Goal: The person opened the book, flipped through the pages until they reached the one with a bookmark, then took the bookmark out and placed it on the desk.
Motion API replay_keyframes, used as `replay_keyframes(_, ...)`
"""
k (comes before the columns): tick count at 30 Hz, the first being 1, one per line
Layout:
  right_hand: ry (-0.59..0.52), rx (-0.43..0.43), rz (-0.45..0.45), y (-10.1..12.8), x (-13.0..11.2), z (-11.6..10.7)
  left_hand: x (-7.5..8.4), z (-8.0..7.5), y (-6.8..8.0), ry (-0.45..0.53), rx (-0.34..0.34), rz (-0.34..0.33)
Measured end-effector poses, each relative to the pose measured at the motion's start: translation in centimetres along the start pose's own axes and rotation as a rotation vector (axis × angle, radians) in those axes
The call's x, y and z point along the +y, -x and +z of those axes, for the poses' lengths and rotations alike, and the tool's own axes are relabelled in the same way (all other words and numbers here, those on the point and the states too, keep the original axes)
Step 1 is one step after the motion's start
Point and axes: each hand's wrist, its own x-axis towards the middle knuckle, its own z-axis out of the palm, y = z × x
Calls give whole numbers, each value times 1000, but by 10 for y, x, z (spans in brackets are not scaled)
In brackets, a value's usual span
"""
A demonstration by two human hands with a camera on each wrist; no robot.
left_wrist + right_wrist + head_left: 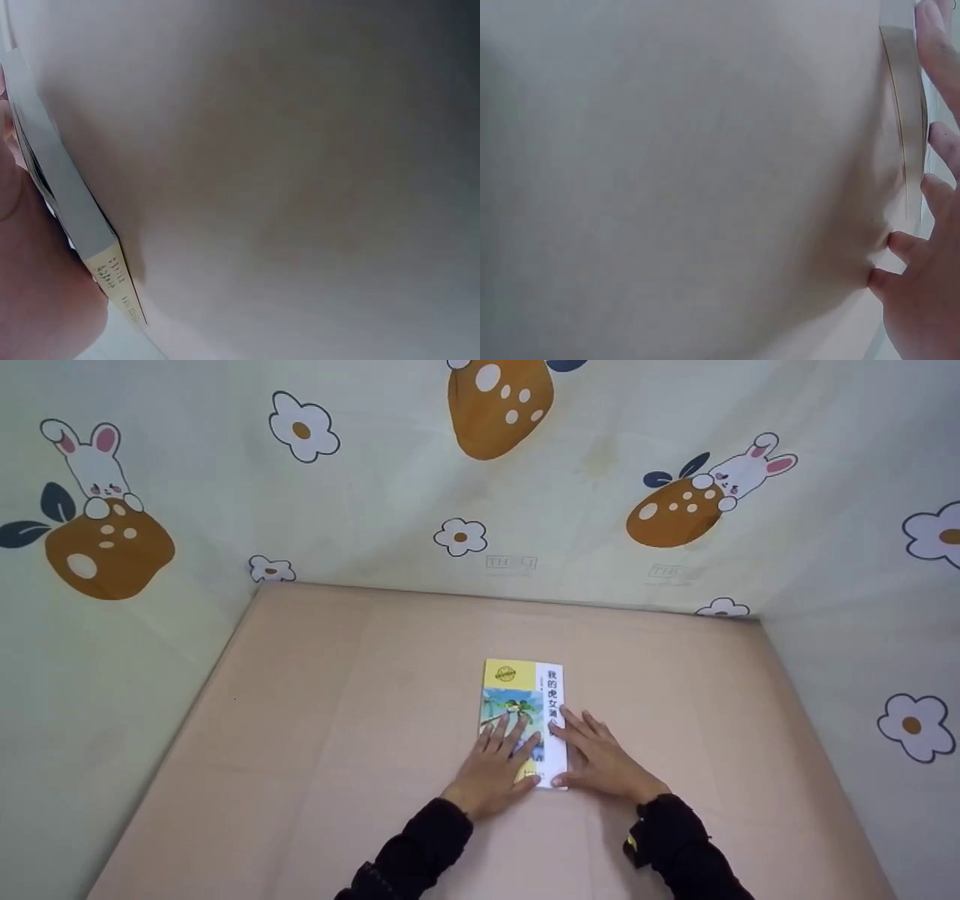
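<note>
L hand (491,771): grip apart, fingers spread over bk (540,705) cover
R hand (606,765): grip apart, thumb & fingertips along bk's R edge, 2 tips on counter (375,720)
bk: qty 1, flat on counter
hands: qty 2

Booth (45,697) with rabbit-print curtains (375,502).

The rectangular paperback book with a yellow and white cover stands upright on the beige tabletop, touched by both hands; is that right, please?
Not upright: the head view shows the book lying flat on the beige tabletop, with the left hand and right hand touching it.
</note>
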Motion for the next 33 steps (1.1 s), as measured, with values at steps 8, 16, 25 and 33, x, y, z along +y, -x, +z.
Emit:
replay_keyframes(8, 28, 5, -16, -1, -2, 0, 1, 3, 0, -42, 31, 12)
replay_keyframes(16, 2, 30, -6, -2, -4, 0, 2, 0, -2, -63, 53, 15)
replay_keyframes(25, -73, 55, -11, -4, -1, 1, -2, -4, -4, -71, 196, 66)
replay_keyframes(33, -238, 10, 79, -4, 3, -5, -4, -6, -5, -22, 282, 68)
